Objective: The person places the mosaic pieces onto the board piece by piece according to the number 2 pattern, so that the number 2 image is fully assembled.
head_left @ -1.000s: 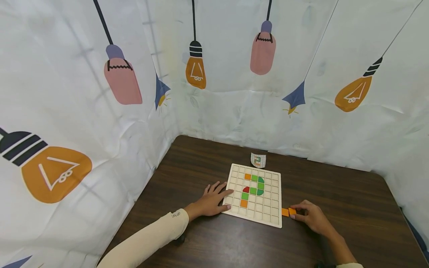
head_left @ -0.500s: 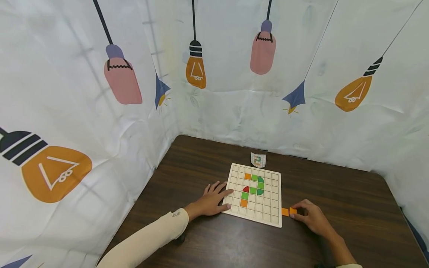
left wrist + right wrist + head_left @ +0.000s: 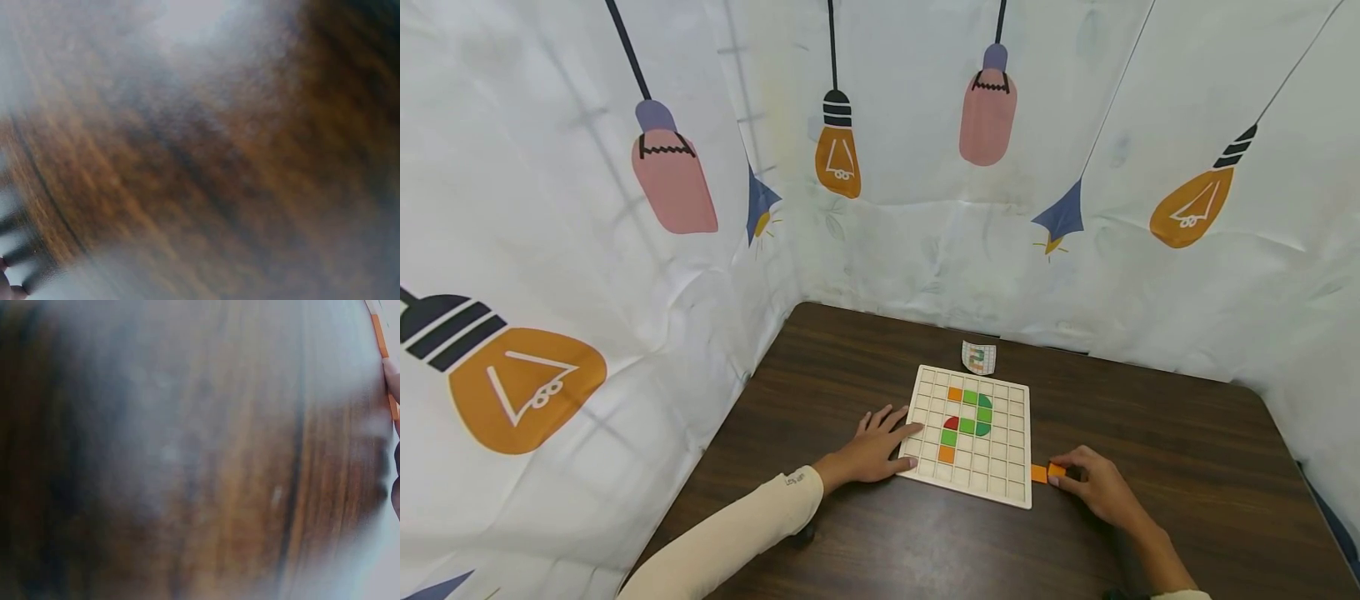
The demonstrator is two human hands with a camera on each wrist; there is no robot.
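A square pale wooden grid board [image 3: 1000, 479] lies on the table. Orange, green and red tiles fill some of its cells in a winding shape. My left hand [image 3: 872, 450] rests at the board's left edge, fingers spread, with thumb and forefinger over the rim. Right of the board, my right hand [image 3: 1099, 485] pinches an orange square tile [image 3: 1056, 471] between thumb and fingers. A second orange tile [image 3: 1039, 474] lies between that tile and the board's right edge. The right wrist view catches only a thumb [image 3: 393, 376] and orange edges at its margin.
Behind the board lies a small curled paper card [image 3: 978, 358] printed with a coloured grid pattern. The dark wooden table [image 3: 1180, 433] meets a white cloth [image 3: 895, 250] printed with lamps at its back and left. The left wrist view is mostly blurred tabletop [image 3: 187, 175].
My right hand and its pinched orange tile have shifted very slightly right, away from the second orange tile. My left hand and the board stay still.
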